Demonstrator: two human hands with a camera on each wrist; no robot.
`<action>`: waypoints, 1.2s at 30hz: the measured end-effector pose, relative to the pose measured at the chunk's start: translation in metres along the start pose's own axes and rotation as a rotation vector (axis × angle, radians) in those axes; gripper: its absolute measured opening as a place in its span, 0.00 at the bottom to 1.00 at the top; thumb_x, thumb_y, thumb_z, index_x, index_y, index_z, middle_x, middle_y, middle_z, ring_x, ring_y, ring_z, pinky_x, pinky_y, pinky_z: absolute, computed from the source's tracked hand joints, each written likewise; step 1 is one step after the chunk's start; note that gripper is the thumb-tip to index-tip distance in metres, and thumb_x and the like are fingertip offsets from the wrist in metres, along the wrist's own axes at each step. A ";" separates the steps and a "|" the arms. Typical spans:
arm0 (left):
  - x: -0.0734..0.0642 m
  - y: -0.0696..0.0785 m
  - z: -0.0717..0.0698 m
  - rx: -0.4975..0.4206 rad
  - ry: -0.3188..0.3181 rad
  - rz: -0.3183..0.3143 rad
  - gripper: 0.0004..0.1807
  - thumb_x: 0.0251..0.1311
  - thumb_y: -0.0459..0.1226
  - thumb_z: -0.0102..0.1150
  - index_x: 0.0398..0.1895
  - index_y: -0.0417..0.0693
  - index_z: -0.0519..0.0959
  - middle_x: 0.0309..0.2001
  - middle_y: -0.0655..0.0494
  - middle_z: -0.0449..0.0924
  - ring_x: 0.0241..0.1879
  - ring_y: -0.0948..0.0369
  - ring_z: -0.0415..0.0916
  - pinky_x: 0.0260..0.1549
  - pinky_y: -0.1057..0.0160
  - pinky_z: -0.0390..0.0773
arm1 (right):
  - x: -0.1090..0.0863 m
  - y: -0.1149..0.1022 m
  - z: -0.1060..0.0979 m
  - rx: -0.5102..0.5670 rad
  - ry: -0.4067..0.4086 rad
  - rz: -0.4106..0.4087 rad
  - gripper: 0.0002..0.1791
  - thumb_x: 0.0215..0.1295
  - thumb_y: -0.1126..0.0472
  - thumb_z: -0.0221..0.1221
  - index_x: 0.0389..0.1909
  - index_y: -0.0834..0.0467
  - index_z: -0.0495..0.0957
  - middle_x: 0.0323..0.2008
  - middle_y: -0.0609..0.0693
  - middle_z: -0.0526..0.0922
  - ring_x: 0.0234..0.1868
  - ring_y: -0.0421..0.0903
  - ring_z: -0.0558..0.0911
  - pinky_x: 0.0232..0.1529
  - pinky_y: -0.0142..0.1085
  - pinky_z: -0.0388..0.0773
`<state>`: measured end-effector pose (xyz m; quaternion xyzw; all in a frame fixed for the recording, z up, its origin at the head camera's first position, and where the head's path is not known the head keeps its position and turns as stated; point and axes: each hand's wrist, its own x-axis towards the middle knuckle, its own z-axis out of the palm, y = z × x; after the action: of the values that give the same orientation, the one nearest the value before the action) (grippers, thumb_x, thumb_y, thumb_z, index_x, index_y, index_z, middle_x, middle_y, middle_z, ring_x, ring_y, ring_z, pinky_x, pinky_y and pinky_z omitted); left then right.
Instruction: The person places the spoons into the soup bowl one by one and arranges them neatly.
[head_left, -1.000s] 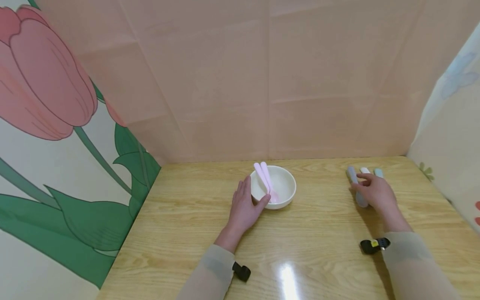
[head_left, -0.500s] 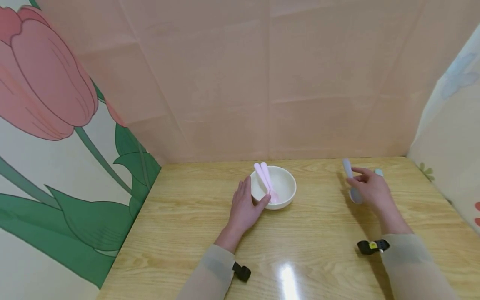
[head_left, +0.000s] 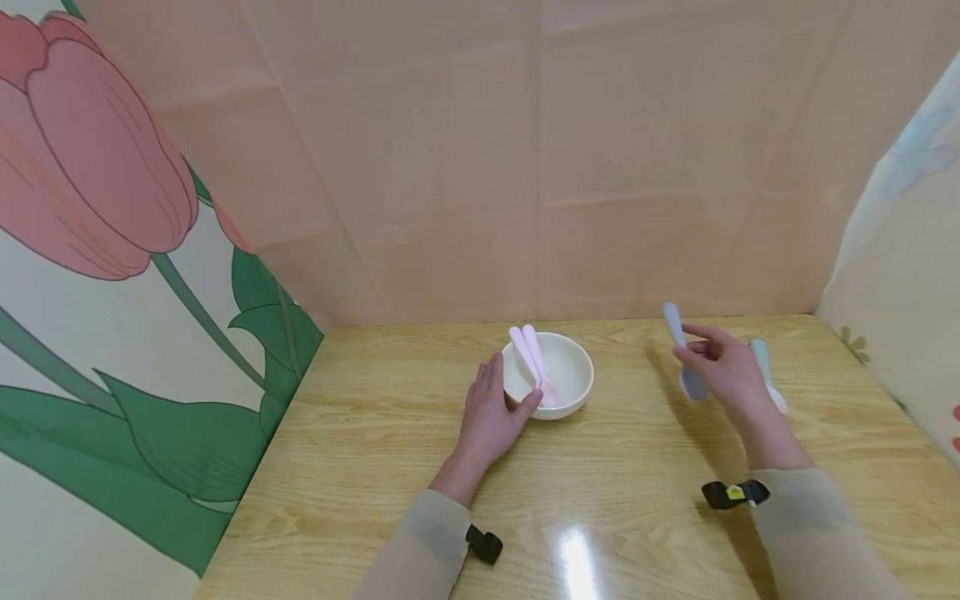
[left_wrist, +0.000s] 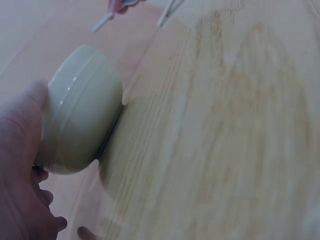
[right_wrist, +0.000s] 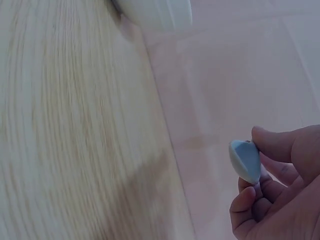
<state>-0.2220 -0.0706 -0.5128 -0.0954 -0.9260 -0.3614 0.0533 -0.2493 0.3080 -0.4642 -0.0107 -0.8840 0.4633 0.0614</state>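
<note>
A white bowl (head_left: 572,367) stands on the table, with two pink spoons (head_left: 531,354) leaning inside it, handles over the far rim. My left hand (head_left: 491,417) holds the bowl at its left side, fingers along the outside and thumb at the near rim; the left wrist view shows the thumb on the bowl (left_wrist: 87,115). To the right, my right hand (head_left: 723,371) pinches a lavender-grey spoon (head_left: 673,323) between thumb and fingers, handle up and scoop down, above the table. The right wrist view shows the scoop of this spoon (right_wrist: 245,161) beside the thumb.
A teal-handled spoon (head_left: 761,358) lies just beyond my right hand, partly behind it; whether another lies there is hidden. The wooden table (head_left: 360,467) ends at a pink cloth backdrop (head_left: 420,208). A tulip-print wall (head_left: 105,167) stands on the left.
My right hand has lifted the lavender-grey spoon off the table and moved left with it, uncovering more of the teal-handled spoon. The left hand and bowl stay in place.
</note>
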 end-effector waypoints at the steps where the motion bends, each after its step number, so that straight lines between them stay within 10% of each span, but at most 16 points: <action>1: 0.000 0.000 0.000 0.001 -0.001 -0.001 0.58 0.77 0.70 0.53 0.92 0.42 0.46 0.88 0.39 0.51 0.88 0.43 0.43 0.85 0.41 0.48 | -0.001 -0.002 0.001 0.001 -0.001 -0.002 0.35 0.85 0.49 0.61 0.83 0.61 0.68 0.62 0.69 0.83 0.44 0.35 0.79 0.37 0.25 0.78; 36: 0.000 0.000 0.000 0.001 -0.006 -0.009 0.58 0.77 0.70 0.52 0.92 0.42 0.46 0.88 0.39 0.51 0.88 0.45 0.42 0.85 0.42 0.47 | 0.004 -0.073 0.055 0.188 -0.066 -0.107 0.31 0.83 0.60 0.63 0.82 0.61 0.70 0.52 0.64 0.84 0.44 0.43 0.79 0.42 0.29 0.78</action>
<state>-0.2223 -0.0708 -0.5126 -0.0922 -0.9268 -0.3609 0.0491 -0.2566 0.2212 -0.4352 0.0578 -0.8375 0.5404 0.0576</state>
